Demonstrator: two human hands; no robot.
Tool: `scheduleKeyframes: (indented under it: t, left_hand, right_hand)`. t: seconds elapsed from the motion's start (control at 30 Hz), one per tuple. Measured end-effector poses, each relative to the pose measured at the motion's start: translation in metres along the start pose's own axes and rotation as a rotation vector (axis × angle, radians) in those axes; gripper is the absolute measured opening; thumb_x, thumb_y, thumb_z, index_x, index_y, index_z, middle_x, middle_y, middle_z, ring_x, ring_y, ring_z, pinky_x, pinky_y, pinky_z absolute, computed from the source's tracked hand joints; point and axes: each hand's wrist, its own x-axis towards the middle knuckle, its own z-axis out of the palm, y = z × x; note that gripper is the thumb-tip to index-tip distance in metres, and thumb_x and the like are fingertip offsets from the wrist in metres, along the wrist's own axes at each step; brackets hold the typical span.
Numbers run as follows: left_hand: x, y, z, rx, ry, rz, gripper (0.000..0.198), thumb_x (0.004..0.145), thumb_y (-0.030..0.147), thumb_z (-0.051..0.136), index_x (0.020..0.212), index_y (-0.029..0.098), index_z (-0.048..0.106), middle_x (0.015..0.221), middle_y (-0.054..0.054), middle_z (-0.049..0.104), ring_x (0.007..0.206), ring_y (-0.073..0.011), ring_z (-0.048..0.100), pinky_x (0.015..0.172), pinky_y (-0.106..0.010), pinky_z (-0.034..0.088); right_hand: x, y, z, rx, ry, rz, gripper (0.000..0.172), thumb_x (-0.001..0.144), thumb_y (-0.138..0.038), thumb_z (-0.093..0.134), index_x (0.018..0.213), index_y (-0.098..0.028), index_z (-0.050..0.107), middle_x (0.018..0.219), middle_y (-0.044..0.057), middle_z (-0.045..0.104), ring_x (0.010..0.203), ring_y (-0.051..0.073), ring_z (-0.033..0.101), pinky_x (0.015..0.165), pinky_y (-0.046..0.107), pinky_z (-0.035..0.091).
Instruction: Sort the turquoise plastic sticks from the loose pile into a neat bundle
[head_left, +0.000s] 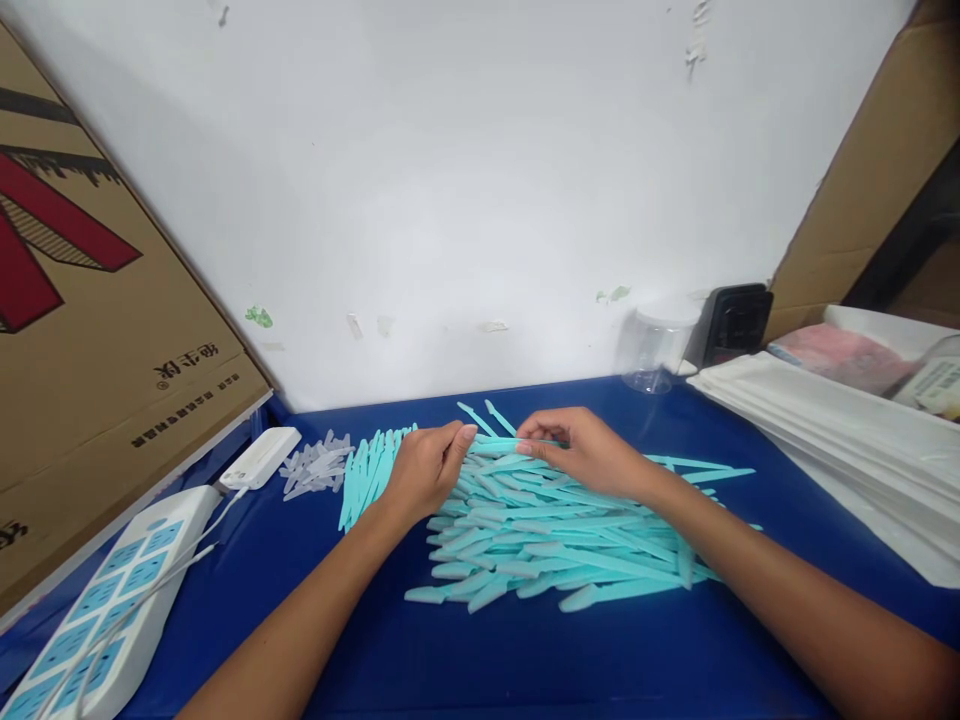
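A loose heap of several turquoise plastic sticks (570, 550) lies on the blue table cover (465, 660). A tidier bundle of the same sticks (367, 470) lies to its left. My left hand (427, 468) and my right hand (589, 452) meet over the far edge of the heap. Both pinch the same turquoise stick (496, 444), one at each end, fingers closed on it. A small pile of clear plastic caps (315, 465) sits left of the bundle.
A white power strip (112, 600) and a white adapter (261, 457) with cable lie at the left, before a leaning cardboard box (90, 330). A clear jar (656, 345), a black device (739, 320) and stacked white sheets (832, 420) are at the right, by the white wall.
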Motion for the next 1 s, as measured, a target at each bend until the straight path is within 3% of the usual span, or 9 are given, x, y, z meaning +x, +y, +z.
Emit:
scheduleKeyframes:
  t: [0.23,0.47,0.7,1.0]
  left_hand:
    - [-0.002,0.001,0.002,-0.123,-0.046,0.022,0.046,0.106,0.037,0.038,0.065,0.019,0.026,0.059,0.005,0.022,0.054,-0.0102,0.023,0.057,-0.031,0.018]
    - [0.002,0.003,-0.001,-0.32,-0.087,-0.094,0.049,0.104,0.044,0.04,0.066,0.02,0.019,0.064,0.004,0.016,0.059,-0.0104,0.017,0.056,-0.03,0.015]
    - [0.007,0.007,-0.009,-0.269,-0.075,-0.065,0.049,0.104,0.044,0.039,0.066,0.02,0.019,0.065,0.003,0.016,0.06,-0.0106,0.017,0.057,-0.03,0.015]
    - [0.009,0.009,-0.007,-0.246,-0.057,-0.101,0.051,0.103,0.05,0.038,0.066,0.02,0.019,0.065,0.003,0.017,0.059,-0.0107,0.017,0.056,-0.03,0.015]
  right_hand:
    - [-0.002,-0.009,0.002,-0.021,-0.06,-0.025,0.032,0.095,-0.049,0.061,0.098,-0.022,0.078,0.092,0.004,0.076,0.081,0.019,0.063,0.072,0.03,0.045]
    - [-0.002,-0.01,-0.002,0.017,-0.07,-0.01,0.037,0.094,-0.052,0.062,0.094,-0.02,0.079,0.083,0.004,0.073,0.072,0.017,0.056,0.065,0.029,0.041]
    - [-0.001,-0.007,-0.005,0.065,-0.074,-0.002,0.038,0.092,-0.054,0.065,0.094,-0.019,0.079,0.073,0.002,0.065,0.063,0.013,0.045,0.059,0.027,0.035]
    - [-0.001,-0.007,-0.007,0.049,-0.058,-0.005,0.043,0.091,-0.058,0.062,0.094,-0.019,0.08,0.075,0.004,0.07,0.065,0.016,0.053,0.059,0.028,0.039]
